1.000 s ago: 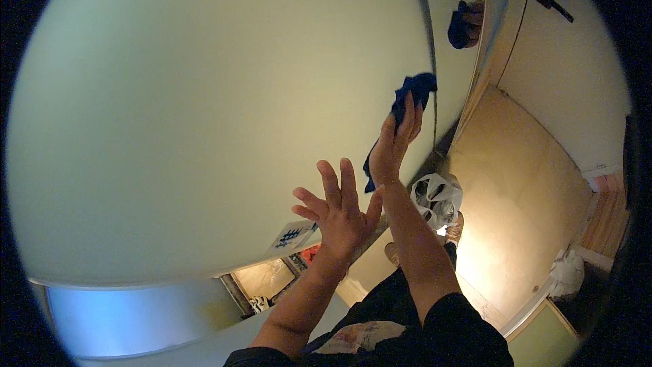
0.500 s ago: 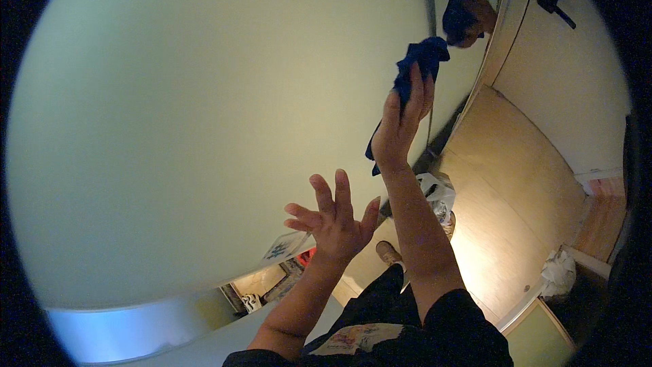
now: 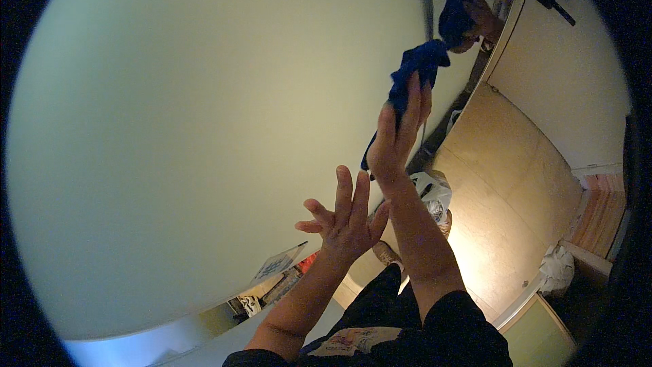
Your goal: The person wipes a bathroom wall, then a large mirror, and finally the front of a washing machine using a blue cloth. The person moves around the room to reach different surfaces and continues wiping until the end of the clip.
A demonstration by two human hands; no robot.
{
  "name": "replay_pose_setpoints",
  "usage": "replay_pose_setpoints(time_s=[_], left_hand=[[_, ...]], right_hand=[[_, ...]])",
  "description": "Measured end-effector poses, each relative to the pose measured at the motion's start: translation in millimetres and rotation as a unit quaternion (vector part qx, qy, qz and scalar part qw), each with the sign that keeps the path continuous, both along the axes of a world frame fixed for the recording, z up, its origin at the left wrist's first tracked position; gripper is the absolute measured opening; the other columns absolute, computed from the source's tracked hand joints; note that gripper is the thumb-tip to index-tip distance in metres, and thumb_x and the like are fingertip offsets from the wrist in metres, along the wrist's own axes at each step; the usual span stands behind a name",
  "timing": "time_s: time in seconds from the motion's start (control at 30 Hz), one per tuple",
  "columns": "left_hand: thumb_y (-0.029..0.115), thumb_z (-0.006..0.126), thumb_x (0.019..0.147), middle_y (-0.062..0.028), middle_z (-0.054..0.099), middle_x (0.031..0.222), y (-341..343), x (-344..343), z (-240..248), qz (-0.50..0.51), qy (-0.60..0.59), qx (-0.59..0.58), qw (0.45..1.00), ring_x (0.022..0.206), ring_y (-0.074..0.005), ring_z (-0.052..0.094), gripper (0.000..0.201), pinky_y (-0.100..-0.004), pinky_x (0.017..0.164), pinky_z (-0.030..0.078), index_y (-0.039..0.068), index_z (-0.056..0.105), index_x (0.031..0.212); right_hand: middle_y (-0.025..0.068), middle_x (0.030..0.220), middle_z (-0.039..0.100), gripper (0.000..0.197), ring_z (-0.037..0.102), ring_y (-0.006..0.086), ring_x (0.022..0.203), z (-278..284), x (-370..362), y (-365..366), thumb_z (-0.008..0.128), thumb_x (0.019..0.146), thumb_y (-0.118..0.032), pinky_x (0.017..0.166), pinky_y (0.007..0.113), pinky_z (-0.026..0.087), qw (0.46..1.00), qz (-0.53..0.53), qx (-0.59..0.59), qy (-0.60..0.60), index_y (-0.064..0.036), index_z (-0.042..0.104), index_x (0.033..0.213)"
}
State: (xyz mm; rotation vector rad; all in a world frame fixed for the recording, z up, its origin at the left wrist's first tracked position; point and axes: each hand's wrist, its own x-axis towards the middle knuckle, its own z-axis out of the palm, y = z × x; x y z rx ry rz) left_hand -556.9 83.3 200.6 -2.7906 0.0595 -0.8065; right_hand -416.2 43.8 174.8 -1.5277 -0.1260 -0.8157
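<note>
Pale panel [image 3: 204, 129]: R hand [image 3: 392, 153] w/ 1 blue cloth [image 3: 418, 61] held at it (fingers nearly straight); L hand [image 3: 349, 230] spread, empty.

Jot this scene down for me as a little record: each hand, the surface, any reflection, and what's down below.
Left hand: empty, fingers spread
Right hand: holds a dark blue cloth, fingers extended over it
Surface: large, smooth pale panel behind the cloth
Reflection: hand and blue cloth, upper right
Below: beige floor, brown shoe, white plastic bag beside the right forearm
</note>
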Motion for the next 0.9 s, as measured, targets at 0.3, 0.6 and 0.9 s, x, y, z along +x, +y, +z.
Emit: replay_pose_setpoints(time_s=[0.3,0.6,0.9], left_hand=[[0.051,0.043,0.084,-0.0148,0.024,0.143,-4.0,11.2,-24.8,0.073,-0.002,0.017,0.997,0.128,-0.0462,-0.019,0.059,-0.0571,0.096,-0.021,0.015,0.043,0.130],[0.044,0.051,0.082,-0.0180,0.019,0.144,-4.1,10.9,-38.8,0.029,0.134,-0.128,0.982,0.128,-0.0471,-0.018,0.060,-0.0650,0.088,-0.022,0.014,0.040,0.132],[0.049,0.041,0.085,-0.0072,0.024,0.144,-8.6,21.9,-56.1,0.039,0.043,0.026,0.998,0.134,-0.0355,-0.005,0.058,-0.0488,0.100,-0.020,0.019,0.037,0.135]], right_hand=[[0.0184,0.136,0.024,0.047,0.028,0.0301,0.123,-80.1,19.8,-9.1,0.035,0.092,-0.024,0.102,0.041,0.022,0.990,0.001,0.049,0.133,-0.0046,0.028,0.134],[0.0205,0.132,0.033,0.045,0.030,0.0393,0.118,-65.3,-46.4,28.0,0.044,0.087,-0.011,0.098,0.051,0.022,0.996,-0.053,-0.052,0.058,-0.0009,0.030,0.129],[0.0193,0.136,0.026,0.047,0.023,0.0328,0.125,-120.4,9.0,-6.3,0.033,0.092,-0.026,0.103,0.042,0.018,0.989,0.001,0.013,0.148,-0.0022,0.030,0.132]])
